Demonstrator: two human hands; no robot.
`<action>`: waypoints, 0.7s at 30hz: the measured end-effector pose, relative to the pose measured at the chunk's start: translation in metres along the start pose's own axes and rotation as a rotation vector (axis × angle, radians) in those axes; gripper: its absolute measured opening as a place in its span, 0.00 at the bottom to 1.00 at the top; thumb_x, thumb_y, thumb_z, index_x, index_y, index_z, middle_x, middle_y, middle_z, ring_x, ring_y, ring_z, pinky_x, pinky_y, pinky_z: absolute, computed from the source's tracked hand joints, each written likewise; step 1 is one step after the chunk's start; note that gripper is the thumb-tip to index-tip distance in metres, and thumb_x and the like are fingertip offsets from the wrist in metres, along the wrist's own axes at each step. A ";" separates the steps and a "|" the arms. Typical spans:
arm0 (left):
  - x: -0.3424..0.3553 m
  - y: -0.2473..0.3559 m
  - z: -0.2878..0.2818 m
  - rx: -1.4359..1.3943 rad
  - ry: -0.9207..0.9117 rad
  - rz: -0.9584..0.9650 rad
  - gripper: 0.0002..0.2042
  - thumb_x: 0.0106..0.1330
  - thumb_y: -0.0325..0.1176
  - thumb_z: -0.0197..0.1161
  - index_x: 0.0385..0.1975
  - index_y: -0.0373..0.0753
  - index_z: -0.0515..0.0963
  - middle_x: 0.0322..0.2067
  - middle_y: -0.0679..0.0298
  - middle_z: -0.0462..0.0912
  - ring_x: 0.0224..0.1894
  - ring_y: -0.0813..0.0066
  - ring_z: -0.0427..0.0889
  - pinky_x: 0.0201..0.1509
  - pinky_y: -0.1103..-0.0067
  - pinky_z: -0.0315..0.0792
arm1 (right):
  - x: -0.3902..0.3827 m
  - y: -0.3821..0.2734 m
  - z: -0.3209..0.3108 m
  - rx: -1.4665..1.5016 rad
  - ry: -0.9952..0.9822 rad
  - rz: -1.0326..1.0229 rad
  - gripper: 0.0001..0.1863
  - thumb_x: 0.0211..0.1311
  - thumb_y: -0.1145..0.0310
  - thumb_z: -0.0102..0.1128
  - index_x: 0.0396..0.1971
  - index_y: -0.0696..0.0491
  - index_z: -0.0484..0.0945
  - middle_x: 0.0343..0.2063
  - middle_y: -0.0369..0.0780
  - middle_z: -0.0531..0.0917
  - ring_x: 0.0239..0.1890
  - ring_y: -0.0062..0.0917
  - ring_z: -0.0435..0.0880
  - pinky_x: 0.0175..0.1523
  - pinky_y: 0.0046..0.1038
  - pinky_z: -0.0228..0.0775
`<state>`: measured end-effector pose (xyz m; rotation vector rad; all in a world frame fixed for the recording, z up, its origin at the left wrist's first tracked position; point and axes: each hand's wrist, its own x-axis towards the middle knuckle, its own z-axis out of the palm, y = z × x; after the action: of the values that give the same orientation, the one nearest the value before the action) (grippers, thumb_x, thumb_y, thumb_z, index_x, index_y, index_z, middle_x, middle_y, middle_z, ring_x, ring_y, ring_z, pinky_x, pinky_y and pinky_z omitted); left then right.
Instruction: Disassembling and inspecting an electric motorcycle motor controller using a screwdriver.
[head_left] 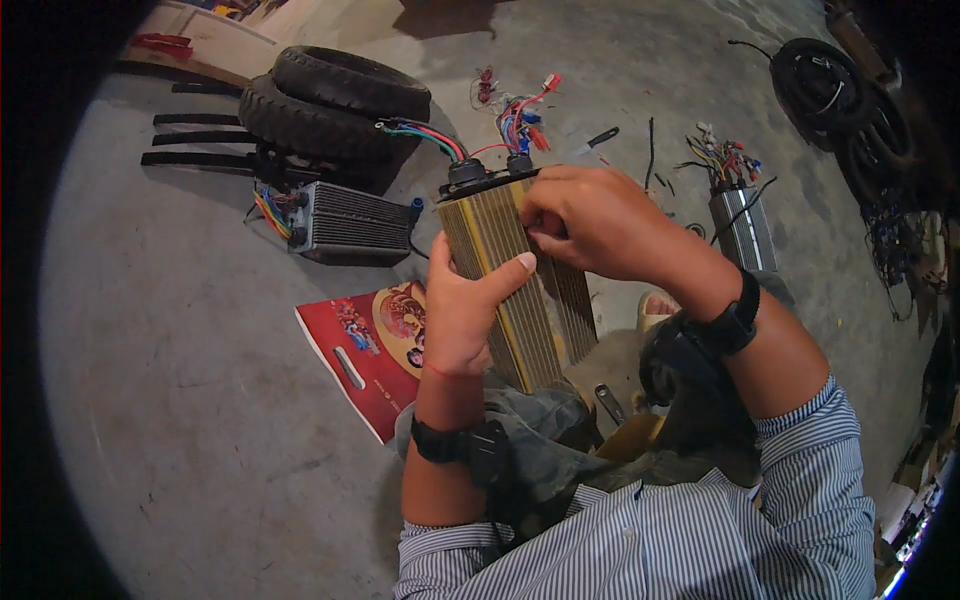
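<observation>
A finned, brass-coloured motor controller (488, 232) stands tilted in front of me, above my lap. Out of its black top end come thick red, green and blue wires (440, 136) and a second bundle with red and blue connectors (518, 122). My left hand (465, 305) grips the case from the left, thumb laid across the finned face. At the upper right edge of the case, my right hand (600, 218) is closed, its fingertips pinched together against the fins. Whatever lies between those fingertips is hidden.
Left on the floor, a grey finned controller (358, 225) lies before stacked tyres (345, 85). A red bag (375, 325) lies by my left wrist. Beyond my right hand are a knife (600, 138) and another controller (742, 222). Black coils (822, 85) lie far right.
</observation>
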<state>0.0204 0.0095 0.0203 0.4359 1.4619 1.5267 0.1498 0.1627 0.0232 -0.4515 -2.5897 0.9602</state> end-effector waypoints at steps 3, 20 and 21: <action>-0.001 0.001 -0.001 -0.005 0.002 0.012 0.30 0.57 0.19 0.71 0.59 0.35 0.65 0.49 0.59 0.81 0.48 0.70 0.84 0.51 0.73 0.81 | -0.001 -0.005 -0.003 0.049 0.010 0.039 0.06 0.57 0.67 0.66 0.31 0.52 0.82 0.33 0.40 0.83 0.38 0.41 0.84 0.41 0.42 0.76; 0.003 -0.004 -0.007 0.068 0.028 0.020 0.28 0.57 0.21 0.72 0.57 0.34 0.67 0.48 0.60 0.81 0.48 0.71 0.83 0.53 0.73 0.79 | -0.003 0.008 -0.012 0.112 0.094 0.062 0.08 0.55 0.65 0.68 0.32 0.53 0.83 0.29 0.41 0.83 0.33 0.35 0.84 0.39 0.36 0.76; 0.004 -0.005 -0.009 0.074 0.025 0.026 0.27 0.58 0.21 0.71 0.57 0.34 0.67 0.48 0.59 0.81 0.47 0.70 0.83 0.53 0.72 0.80 | -0.003 0.013 -0.016 0.150 0.117 0.071 0.09 0.57 0.65 0.68 0.33 0.53 0.83 0.28 0.40 0.83 0.32 0.32 0.84 0.39 0.34 0.75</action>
<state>0.0127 0.0067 0.0125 0.4836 1.5409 1.5073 0.1609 0.1796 0.0253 -0.5448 -2.3923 1.1079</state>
